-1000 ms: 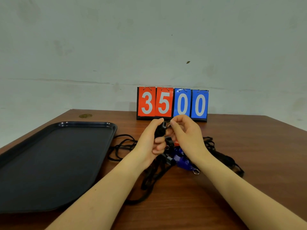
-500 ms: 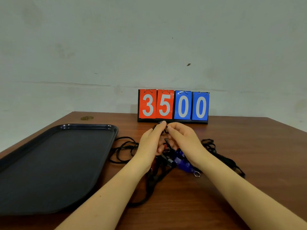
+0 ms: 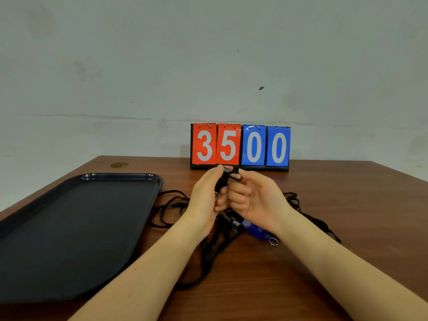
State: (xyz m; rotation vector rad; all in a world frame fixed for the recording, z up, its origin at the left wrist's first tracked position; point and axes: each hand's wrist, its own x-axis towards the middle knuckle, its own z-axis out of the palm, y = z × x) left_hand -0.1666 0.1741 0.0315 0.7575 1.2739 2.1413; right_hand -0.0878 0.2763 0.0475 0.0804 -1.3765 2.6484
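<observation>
Gripping a small black plastic piece (image 3: 222, 179) in the curled left hand (image 3: 205, 200) and pinching its cord (image 3: 236, 177) with the right hand (image 3: 257, 202), raised at twelve o'clock from the lanyard tangle (image 3: 208, 251), the person has something likely light and rigid, best held by the body, the cord being limp

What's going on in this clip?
A person holds a small black piece in the left hand above the table, while the right hand pinches a black cord at its top. More cords and a blue piece lie tangled beneath. A tray sits to the left.
</observation>
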